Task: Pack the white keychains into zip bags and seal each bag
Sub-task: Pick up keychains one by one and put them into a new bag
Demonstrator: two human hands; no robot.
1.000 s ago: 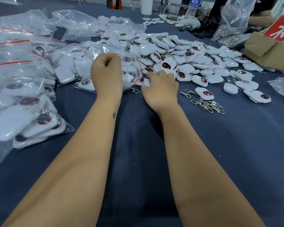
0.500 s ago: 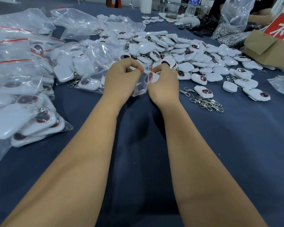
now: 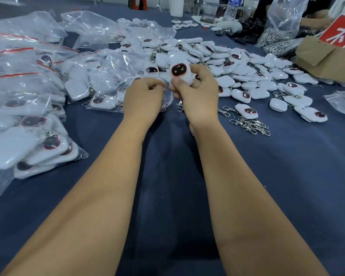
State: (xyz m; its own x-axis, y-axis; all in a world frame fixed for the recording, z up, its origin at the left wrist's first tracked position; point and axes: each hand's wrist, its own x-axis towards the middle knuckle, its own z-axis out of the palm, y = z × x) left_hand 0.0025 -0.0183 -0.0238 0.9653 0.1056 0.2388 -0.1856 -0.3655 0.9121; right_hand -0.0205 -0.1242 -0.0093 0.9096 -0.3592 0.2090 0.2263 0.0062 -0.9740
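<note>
My right hand holds one white keychain upright, its dark red-rimmed face toward me and its metal clasp dangling below. Just left of it, my left hand pinches a small clear zip bag, mostly hidden behind both hands. A large heap of loose white keychains lies beyond my hands to the right. Filled zip bags with red seal strips are piled along the left side.
Loose metal clasps lie on the dark blue cloth right of my right wrist. A cardboard box with a red sign stands at the far right. Empty clear bags and a water bottle are at the back.
My right hand has picked a keychain from the heap and raised it. My left hand has drawn the small bag nearer and now holds it beside the keychain.
</note>
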